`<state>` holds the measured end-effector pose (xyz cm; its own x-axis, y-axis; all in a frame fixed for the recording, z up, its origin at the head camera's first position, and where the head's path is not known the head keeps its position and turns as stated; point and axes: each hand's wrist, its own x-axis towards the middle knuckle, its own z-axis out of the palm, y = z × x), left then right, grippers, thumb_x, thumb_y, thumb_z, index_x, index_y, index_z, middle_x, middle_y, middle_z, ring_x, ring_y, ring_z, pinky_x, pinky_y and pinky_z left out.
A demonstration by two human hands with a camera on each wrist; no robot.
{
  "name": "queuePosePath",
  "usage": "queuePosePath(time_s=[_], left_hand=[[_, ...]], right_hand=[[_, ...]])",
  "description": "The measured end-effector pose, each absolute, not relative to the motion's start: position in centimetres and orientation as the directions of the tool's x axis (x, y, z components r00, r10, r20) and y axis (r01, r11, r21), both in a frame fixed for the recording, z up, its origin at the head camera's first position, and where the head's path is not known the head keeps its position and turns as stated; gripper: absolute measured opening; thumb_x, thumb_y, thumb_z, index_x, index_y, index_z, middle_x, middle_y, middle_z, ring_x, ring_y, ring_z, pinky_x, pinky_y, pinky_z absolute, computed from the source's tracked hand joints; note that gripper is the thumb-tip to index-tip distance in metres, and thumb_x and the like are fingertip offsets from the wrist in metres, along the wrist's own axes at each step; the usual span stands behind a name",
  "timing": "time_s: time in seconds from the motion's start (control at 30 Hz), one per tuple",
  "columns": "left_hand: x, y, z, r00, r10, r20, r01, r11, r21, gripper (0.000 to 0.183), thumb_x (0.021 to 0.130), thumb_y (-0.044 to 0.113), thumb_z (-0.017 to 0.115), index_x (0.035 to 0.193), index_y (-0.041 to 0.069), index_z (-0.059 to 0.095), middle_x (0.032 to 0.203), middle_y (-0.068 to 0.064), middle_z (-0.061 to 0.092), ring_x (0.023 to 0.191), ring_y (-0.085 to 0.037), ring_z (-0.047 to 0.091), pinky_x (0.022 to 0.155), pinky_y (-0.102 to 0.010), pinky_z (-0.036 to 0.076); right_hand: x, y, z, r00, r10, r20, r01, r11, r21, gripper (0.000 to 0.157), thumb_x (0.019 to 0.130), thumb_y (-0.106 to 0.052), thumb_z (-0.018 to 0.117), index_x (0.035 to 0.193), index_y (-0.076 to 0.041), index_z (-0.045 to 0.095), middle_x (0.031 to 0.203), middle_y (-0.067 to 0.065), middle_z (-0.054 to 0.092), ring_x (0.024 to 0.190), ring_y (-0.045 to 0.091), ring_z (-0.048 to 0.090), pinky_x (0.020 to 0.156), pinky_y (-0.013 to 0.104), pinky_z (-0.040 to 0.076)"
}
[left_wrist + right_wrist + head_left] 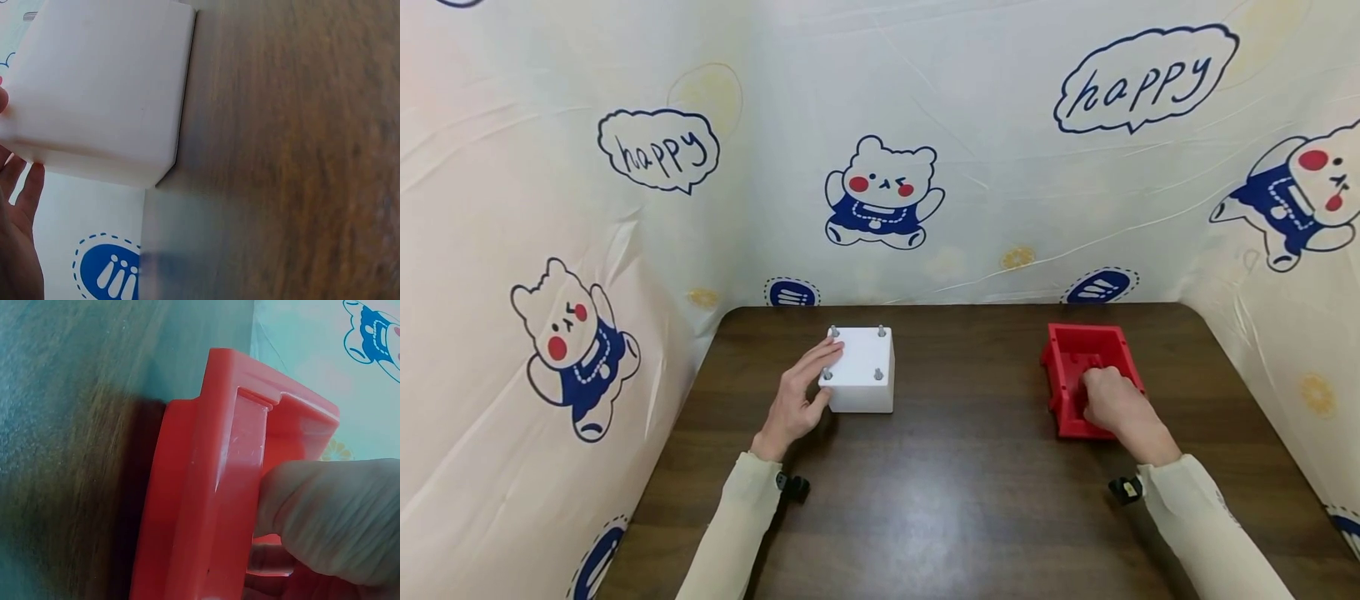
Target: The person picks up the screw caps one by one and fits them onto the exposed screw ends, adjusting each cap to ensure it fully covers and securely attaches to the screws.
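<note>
The left hand [793,402] rests, fingers extended, against the white box [859,398] on the tabletop [970,500]; the right hand [1122,403] is inside the red bin [1084,333], its grip hidden.

Right hand [334,519]: one, thumb and fingers lowered inside a red bin [206,487], fingertips hidden. Bin: glossy, open-topped, thick raised rim. Table [69,487]: dark brown, wood-grained. Cloth [300,337], far side: pale, blue-clad cartoon figure [377,332], orange fruit slice [337,450].
</note>
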<state>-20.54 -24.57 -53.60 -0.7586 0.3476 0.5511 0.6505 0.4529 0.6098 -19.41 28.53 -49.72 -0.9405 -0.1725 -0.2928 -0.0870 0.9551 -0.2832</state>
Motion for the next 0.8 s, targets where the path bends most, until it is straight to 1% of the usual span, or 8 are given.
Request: queuePosePath(time_s=[0.2,0.37,0.5,0.67,0.73,0.8], left_hand=[[-20.6,-24.6,-53.9,-0.734,0.352,0.581,0.678,0.435,0.593,0.063,0.088,-0.006,0.057,0.149,0.008,0.062,0.157,-0.011,0.058,0.155,-0.035,0.044,0.130,-0.033,0.028],[-20.9,-24.6,-53.9,-0.711,0.355,0.607,0.702,0.417,0.577,0.060,0.088,-0.004,0.057,0.147,0.004,0.063,0.155,-0.015,0.060,0.153,-0.039,0.045,0.130,-0.032,0.028],[-21.2,-24.6,-53.8,-0.703,0.365,0.610,0.709,0.417,0.568,0.059,0.089,-0.001,0.058,0.148,0.004,0.062,0.156,-0.014,0.059,0.153,-0.038,0.045,0.130,-0.034,0.028],[-21.3,-24.7,-53.7,-0.706,0.373,0.602,0.707,0.425,0.566,0.060,0.089,0.005,0.060,0.149,0.005,0.061,0.157,-0.012,0.058,0.153,-0.036,0.046,0.130,-0.034,0.028],[-21.3,-24.7,-53.7,-0.706,0.372,0.603,0.707,0.427,0.564,0.059,0.090,0.006,0.060,0.149,0.005,0.062,0.157,-0.012,0.058,0.152,-0.036,0.047,0.130,-0.034,0.029],[-21.3,-24.7,-53.7,-0.708,0.369,0.602,0.705,0.427,0.566,0.059,0.090,0.006,0.061,0.149,0.006,0.062,0.157,-0.012,0.058,0.152,-0.035,0.047,0.130,-0.034,0.029]], right_hand=[[-19.5,28.6,-49.6,-0.937,-0.173,-0.303,-0.079,0.951,-0.299,0.009,0.084,0.005,0.068,0.091,0.000,0.067,0.075,0.010,0.062,0.065,0.022,0.058,0.062,0.035,0.054],[-19.4,28.6,-49.2,-0.934,-0.185,-0.307,-0.088,0.949,-0.303,0.013,0.082,0.004,0.072,0.093,0.000,0.067,0.078,0.010,0.062,0.067,0.022,0.058,0.064,0.036,0.056],[-19.3,28.5,-48.9,-0.937,-0.205,-0.284,-0.114,0.945,-0.307,0.018,0.080,0.002,0.074,0.098,0.001,0.068,0.080,0.010,0.063,0.069,0.022,0.058,0.064,0.035,0.055],[-19.2,28.4,-48.6,-0.940,-0.218,-0.262,-0.126,0.937,-0.326,0.033,0.080,0.003,0.076,0.112,0.005,0.072,0.090,0.015,0.067,0.075,0.024,0.059,0.068,0.040,0.059],[-19.1,28.4,-48.5,-0.944,-0.226,-0.239,-0.139,0.933,-0.331,0.034,0.079,0.003,0.076,0.113,0.005,0.072,0.092,0.016,0.067,0.077,0.025,0.059,0.069,0.041,0.060],[-18.9,28.4,-48.4,-0.951,-0.236,-0.201,-0.159,0.928,-0.337,0.032,0.079,0.002,0.076,0.112,0.005,0.074,0.092,0.015,0.066,0.079,0.025,0.058,0.069,0.041,0.060]])
